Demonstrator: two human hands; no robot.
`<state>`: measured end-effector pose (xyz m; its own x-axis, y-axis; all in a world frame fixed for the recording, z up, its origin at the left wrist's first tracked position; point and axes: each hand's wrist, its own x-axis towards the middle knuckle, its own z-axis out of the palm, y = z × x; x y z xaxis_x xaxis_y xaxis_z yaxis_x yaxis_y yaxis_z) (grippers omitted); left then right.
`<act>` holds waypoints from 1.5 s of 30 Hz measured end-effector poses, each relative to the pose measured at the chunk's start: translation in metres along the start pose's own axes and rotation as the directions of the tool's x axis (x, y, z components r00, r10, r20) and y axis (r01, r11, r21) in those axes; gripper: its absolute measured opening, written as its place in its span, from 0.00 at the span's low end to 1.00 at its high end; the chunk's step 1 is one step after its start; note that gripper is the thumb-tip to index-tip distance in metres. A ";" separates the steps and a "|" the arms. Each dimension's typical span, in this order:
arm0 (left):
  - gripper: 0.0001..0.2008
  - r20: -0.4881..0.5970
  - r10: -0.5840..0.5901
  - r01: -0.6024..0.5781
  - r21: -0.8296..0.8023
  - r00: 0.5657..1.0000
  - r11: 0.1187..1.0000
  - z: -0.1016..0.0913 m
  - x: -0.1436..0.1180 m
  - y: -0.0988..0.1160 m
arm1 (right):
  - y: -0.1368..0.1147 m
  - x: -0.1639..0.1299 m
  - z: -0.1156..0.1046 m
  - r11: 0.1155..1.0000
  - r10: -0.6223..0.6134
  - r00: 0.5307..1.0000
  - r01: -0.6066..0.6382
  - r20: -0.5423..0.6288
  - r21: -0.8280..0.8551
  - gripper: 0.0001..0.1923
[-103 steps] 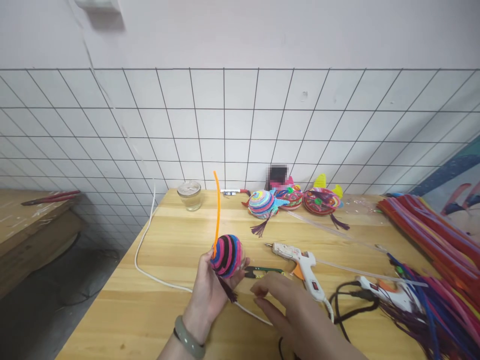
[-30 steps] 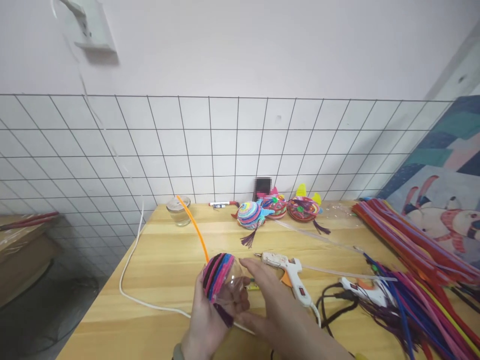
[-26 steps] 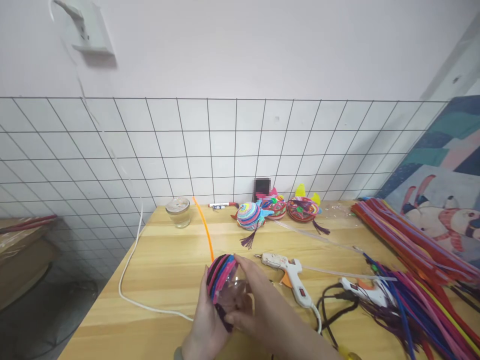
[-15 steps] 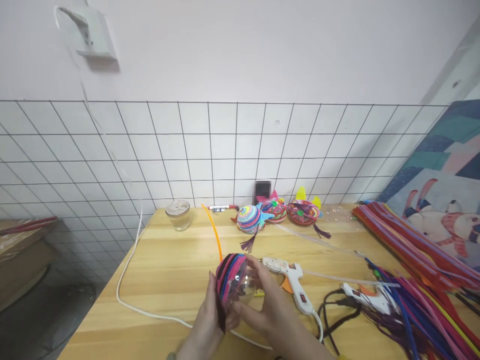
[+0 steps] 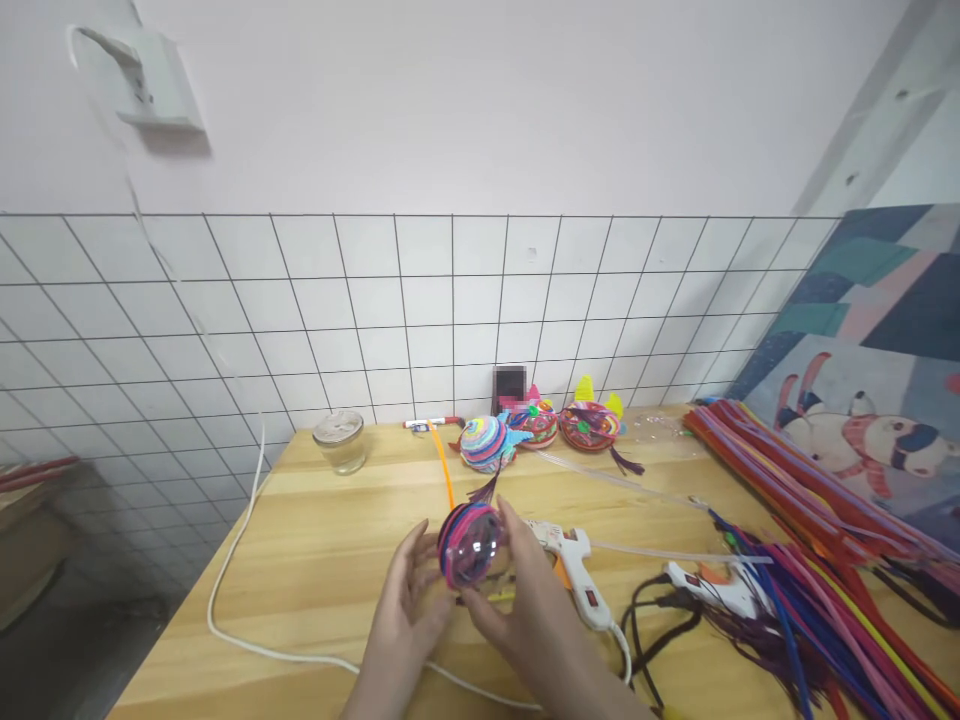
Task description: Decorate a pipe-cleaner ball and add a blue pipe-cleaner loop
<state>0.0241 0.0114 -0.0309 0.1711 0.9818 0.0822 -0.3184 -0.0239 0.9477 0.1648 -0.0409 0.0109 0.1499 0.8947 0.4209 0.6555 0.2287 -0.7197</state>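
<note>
A clear plastic ball (image 5: 474, 548), partly wrapped in pink, blue and dark pipe cleaners, is held above the table, its bare clear side facing me. My right hand (image 5: 529, 610) grips it from the right, thumb below and fingers at the upper edge. At its left side is my left hand (image 5: 401, 605), fingers and thumb spread apart; whether the fingertips touch the ball I cannot tell. Just behind my right hand lies a white hot glue gun (image 5: 581, 575). An orange pipe cleaner (image 5: 442, 465) stretches across the table behind the ball.
Several finished pipe-cleaner fish (image 5: 486, 442) sit at the back beside a marker (image 5: 431, 424). A glass jar (image 5: 341, 445) stands at back left. On the right are a second glue gun (image 5: 720, 590), black cables and bundles of pipe cleaners (image 5: 810, 500). A white cord (image 5: 285, 655) crosses the front.
The ball has been turned so its clear side faces me more. My left hand has loosened from its wrapped side and spread its fingers. The whole view has shifted slightly.
</note>
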 end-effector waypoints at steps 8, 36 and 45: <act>0.31 -0.095 -0.068 0.065 -0.040 0.993 0.997 0.007 -0.002 0.025 | -0.013 0.007 0.024 0.978 -0.110 0.968 0.146 0.225 -0.149 0.43; 0.31 -0.479 -0.194 0.061 -0.280 0.856 0.958 -0.019 0.026 -0.010 | 0.095 0.251 0.006 0.830 -0.112 0.882 0.337 0.458 -0.445 0.13; 0.32 -0.446 -0.172 0.049 -0.274 0.878 0.961 -0.028 0.029 -0.024 | 0.070 0.272 0.021 0.876 -0.239 0.901 0.361 0.363 -0.320 0.20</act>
<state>0.0103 0.0460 -0.0600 -0.2112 0.9505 -0.2281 -0.5527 0.0763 0.8299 0.2354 0.2263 0.0631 -0.2902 0.8906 0.3503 0.8649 0.4007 -0.3022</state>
